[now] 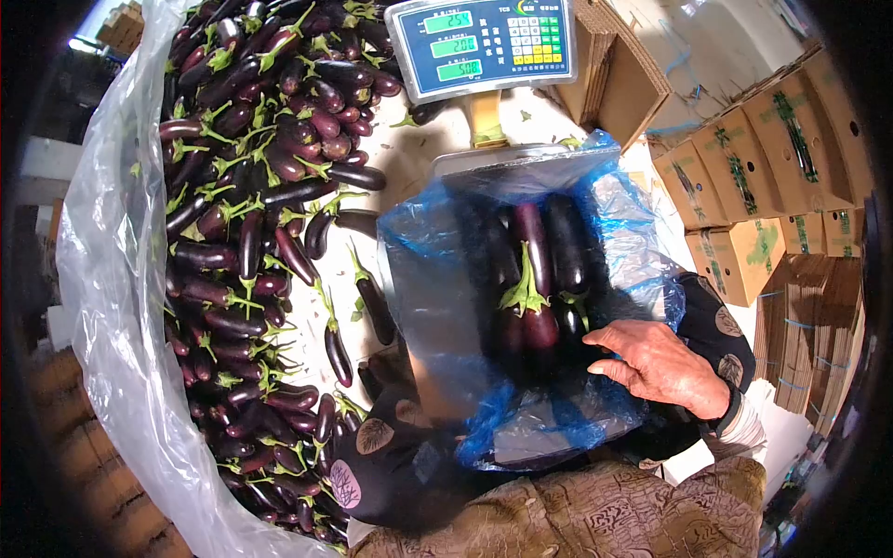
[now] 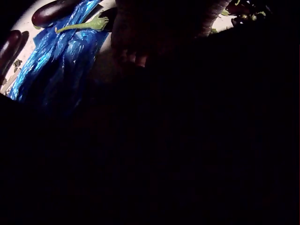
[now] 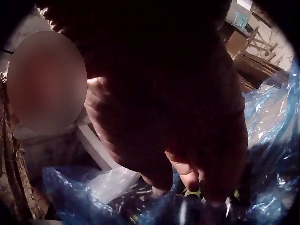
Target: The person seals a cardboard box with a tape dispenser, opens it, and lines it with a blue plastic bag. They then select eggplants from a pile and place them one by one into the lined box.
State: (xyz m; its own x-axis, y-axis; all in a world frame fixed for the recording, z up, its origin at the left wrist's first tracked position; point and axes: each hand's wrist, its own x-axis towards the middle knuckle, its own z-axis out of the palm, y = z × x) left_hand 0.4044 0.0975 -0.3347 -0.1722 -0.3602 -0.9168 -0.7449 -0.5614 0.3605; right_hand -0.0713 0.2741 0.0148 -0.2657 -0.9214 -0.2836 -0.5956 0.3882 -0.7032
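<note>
My right hand [image 1: 656, 363] hovers over the right side of a box lined with blue plastic [image 1: 428, 251]. Its thumb and forefinger stand apart, fingertips close to the green stem of an eggplant [image 1: 569, 251]. Several dark eggplants lie inside, one purple eggplant [image 1: 532, 228] in the middle with its green cap toward me. In the head view the left hand is hidden. The left wrist view shows my left hand [image 2: 154, 33] in deep shadow, beside a green eggplant stem [image 2: 86, 24] and crumpled blue plastic [image 2: 63, 65]; I cannot tell whether it grips anything.
A digital scale display [image 1: 484, 46] stands behind the box, by the metal scale plate [image 1: 484, 163]. At left, a big heap of eggplants [image 1: 242, 316] lies beside clear plastic sheeting [image 1: 112, 270]. Cardboard boxes [image 1: 744, 167] are stacked at right, with flattened cardboard [image 1: 809, 344] below.
</note>
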